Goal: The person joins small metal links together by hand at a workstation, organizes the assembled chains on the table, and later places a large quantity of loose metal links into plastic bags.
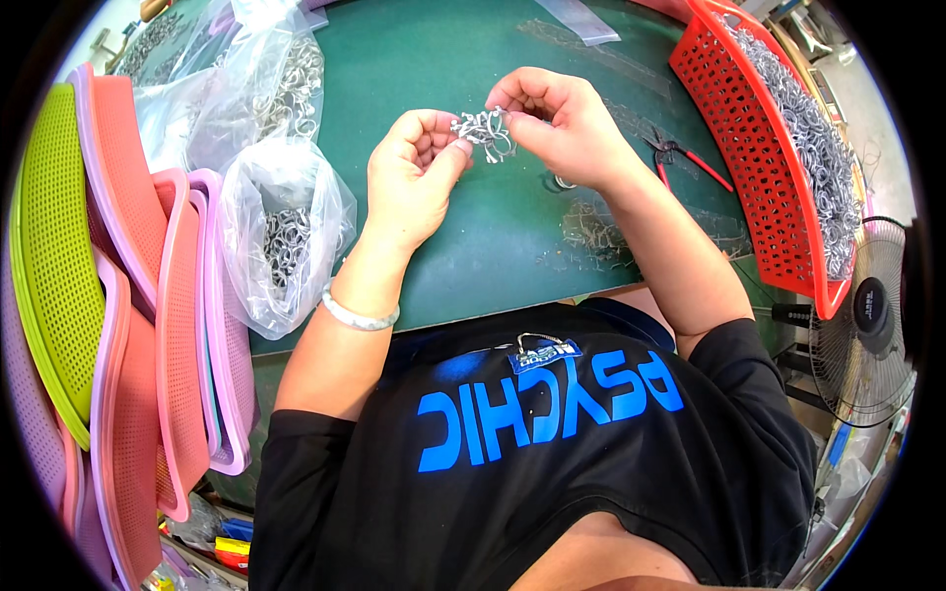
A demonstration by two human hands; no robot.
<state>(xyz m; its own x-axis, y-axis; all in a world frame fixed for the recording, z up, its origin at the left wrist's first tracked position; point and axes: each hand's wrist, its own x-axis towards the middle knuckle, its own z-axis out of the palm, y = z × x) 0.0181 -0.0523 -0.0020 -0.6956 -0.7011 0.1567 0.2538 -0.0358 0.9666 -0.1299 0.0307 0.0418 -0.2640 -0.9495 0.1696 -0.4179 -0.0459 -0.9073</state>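
Above the green table (473, 256), my left hand (414, 172) and my right hand (562, 123) pinch a small cluster of silver metal rings (485, 130) between their fingertips. The left hand grips the cluster's left end with thumb and curled fingers. From the right, thumb and forefinger of the other hand close on its top. A pale bead bracelet (360, 315) circles my left wrist. The cluster hangs clear of the table.
Clear plastic bags of metal rings (281, 236) lie at the left. Stacked pink, purple and green trays (128, 295) line the left edge. A red perforated basket (769, 197) of rings stands at the right, red-handled snips (680, 156) beside it. A fan (867, 325) stands beyond.
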